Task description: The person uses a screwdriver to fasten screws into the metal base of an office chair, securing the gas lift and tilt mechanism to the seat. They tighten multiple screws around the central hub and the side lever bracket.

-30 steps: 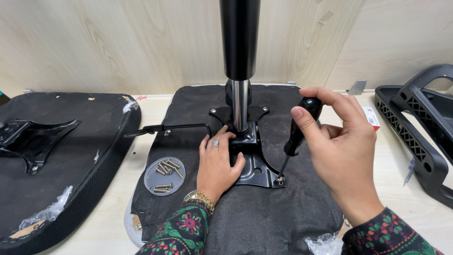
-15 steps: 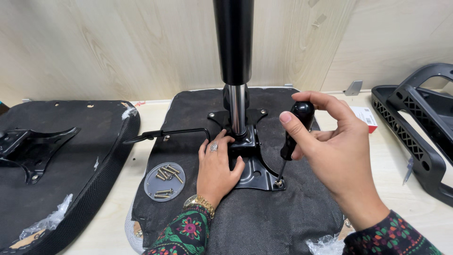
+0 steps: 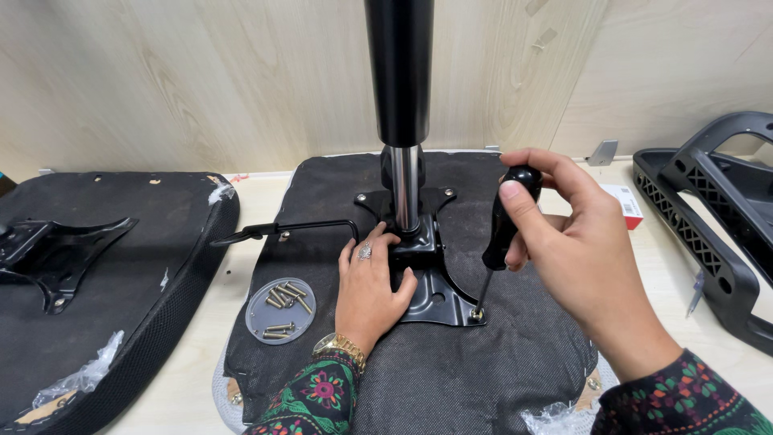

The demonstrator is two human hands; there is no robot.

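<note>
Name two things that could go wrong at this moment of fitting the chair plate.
The screwdriver tip sits on a screw at the corner of the metal plate, close to the left hand; a slip might jab the fingers. The loose screws in the small lid could scatter if it is knocked.

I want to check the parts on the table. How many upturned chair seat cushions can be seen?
2. One seat cushion lies in the middle under the metal plate, where both hands work. The other seat cushion lies at the left, partly outside the picture. More may be out of view.
</note>
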